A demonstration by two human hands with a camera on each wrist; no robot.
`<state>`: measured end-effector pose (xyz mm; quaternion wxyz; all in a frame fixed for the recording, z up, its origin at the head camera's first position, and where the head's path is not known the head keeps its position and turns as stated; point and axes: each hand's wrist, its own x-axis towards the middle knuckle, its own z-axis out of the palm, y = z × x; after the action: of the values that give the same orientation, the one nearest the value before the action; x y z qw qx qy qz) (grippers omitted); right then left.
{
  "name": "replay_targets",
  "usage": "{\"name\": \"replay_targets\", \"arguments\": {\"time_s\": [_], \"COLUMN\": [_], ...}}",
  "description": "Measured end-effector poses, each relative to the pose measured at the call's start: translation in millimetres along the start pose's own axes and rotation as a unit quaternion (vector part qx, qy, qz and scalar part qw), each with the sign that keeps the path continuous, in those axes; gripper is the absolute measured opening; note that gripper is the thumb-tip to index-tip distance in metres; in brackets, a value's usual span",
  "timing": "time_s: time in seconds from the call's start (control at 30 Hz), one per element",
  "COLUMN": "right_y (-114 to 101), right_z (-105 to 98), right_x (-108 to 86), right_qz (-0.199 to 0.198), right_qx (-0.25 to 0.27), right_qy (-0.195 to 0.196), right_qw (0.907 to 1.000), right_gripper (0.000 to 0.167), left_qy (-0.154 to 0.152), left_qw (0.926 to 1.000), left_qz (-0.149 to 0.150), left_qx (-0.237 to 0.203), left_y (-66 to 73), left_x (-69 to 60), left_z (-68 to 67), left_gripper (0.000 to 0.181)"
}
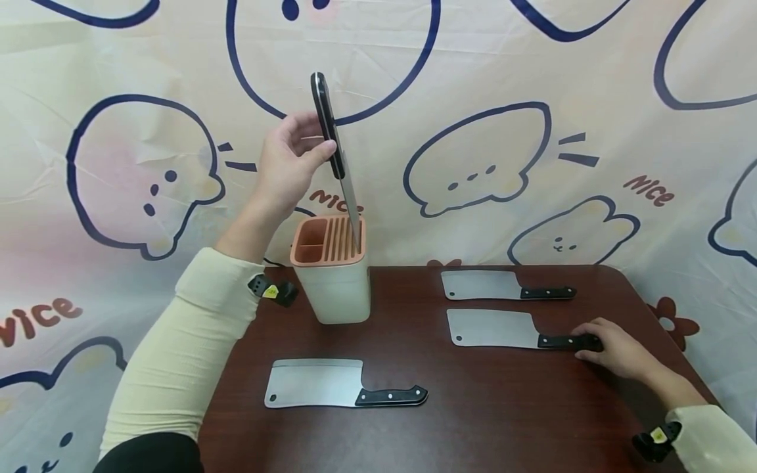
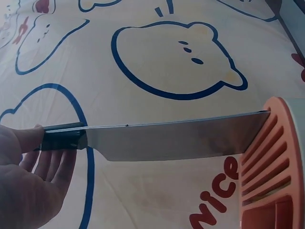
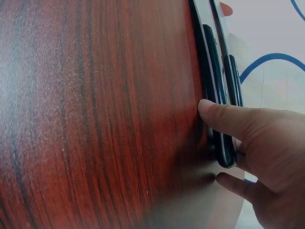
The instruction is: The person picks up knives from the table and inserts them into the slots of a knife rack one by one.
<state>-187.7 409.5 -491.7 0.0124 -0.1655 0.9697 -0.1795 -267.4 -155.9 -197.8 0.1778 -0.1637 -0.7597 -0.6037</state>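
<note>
Currently | knife tilted, pinched by left hand, blade end at slotted holder's top | nearer right-side cleaver gripped by right hand on desk

Head: from above, your camera looks forward and down across the tabletop. Left wrist: turned sideways and near, your camera faces the printed backdrop, sharing the knife block with the head view. Right wrist: yours looks closely along the tabletop, sharing two cleaver handles likewise.
</note>
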Motion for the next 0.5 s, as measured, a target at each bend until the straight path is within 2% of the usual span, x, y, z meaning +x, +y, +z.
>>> {"name": "replay_targets", "arguments": {"time_s": [0.23, 0.37, 0.5], "right_y": [0, 1, 0], "right_z": [-1, -3, -8], "right_x": [0.1, -0.2, -0.8], "right_qz": [-0.004, -0.01, 0.004], "right_qx": [-0.002, -0.005, 0.009], "right_qy": [0.003, 0.003, -0.014], "right_qw": [1.0, 0.9999, 0.9998], "right_gripper": [0.027, 0.025, 0.024], "left_qy": [-0.019, -0.028, -0.034], "left_qw": [0.9996, 0.9994, 0.9992], "left_qz": [-0.021, -0.019, -0.015], "left_qx": [0.007, 0.001, 0.013], "left_y": [-13.0, -20.4, -26.1], "left_x": [-3.2, -4.7, -6.5], "left_z": [5.9, 10.2, 12.8], "left_gripper": [0.043, 0.042, 0.042]}}
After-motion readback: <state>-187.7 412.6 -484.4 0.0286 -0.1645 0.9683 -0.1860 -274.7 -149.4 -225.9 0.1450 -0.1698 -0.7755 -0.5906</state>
